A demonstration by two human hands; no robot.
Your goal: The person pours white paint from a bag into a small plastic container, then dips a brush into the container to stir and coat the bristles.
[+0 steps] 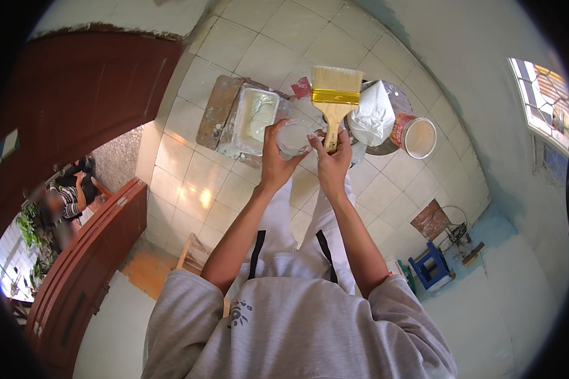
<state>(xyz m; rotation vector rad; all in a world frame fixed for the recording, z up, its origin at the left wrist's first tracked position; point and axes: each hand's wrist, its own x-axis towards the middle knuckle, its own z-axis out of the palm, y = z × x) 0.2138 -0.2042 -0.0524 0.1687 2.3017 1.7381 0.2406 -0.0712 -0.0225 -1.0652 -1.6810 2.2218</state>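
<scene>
My left hand [278,159] grips a round translucent plastic cup [291,134]; what is in it is hard to make out. Beside it, my right hand [332,158] holds a wide paintbrush [336,95] by its wooden handle, bristles upward, with a finger at or very near the cup's rim. Behind my left hand lies a paint tray [243,104] with pale liquid on a paint-marked board [214,107]. To the right sit a silvery wrapped bundle [373,114] and a bucket [420,138]. A small red piece [301,86] lies behind the brush.
Tiled floor [272,25] lies below. A seated person [76,189] is outside the open wooden door [85,265] at left. Blue plastic stool [430,265], metal clutter [458,237] and a brown board [427,218] are at lower right. A wooden frame [189,252] stands behind my left arm.
</scene>
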